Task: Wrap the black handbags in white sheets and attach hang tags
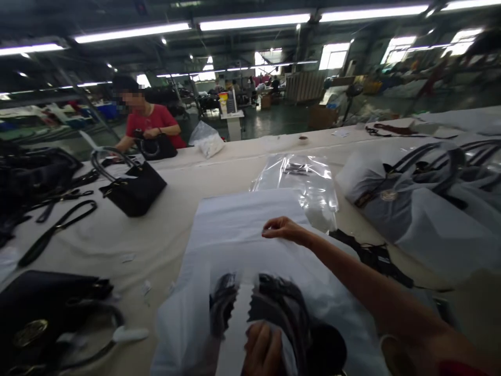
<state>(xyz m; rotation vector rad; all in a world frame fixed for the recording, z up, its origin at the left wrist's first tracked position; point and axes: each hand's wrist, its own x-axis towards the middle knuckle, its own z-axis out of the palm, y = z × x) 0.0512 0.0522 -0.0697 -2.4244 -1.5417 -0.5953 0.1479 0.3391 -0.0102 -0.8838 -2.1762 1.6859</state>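
Note:
At the bottom middle, my left hand point(263, 349) has its fingers curled against the right edge of a white strip with jagged edges point(238, 329). Dark curved handles point(287, 297), blurred by motion, arch around that hand, and a round black piece point(326, 349) lies to its right. Further out, my right hand point(284, 230) is over a stack of white translucent bags point(238, 214), thumb and fingers drawn together; whether they pinch the top layer is unclear. Shiny clear plastic bags point(289, 177) lie just beyond the stack.
Black handbags stand at left point(135, 190) and near left point(43, 313), with a strap point(58, 230) between them. Wrapped handbags point(410, 198) fill the right side. Dark straps point(371, 256) lie by my right forearm. Across the table a person in red point(154, 122) handles a black bag.

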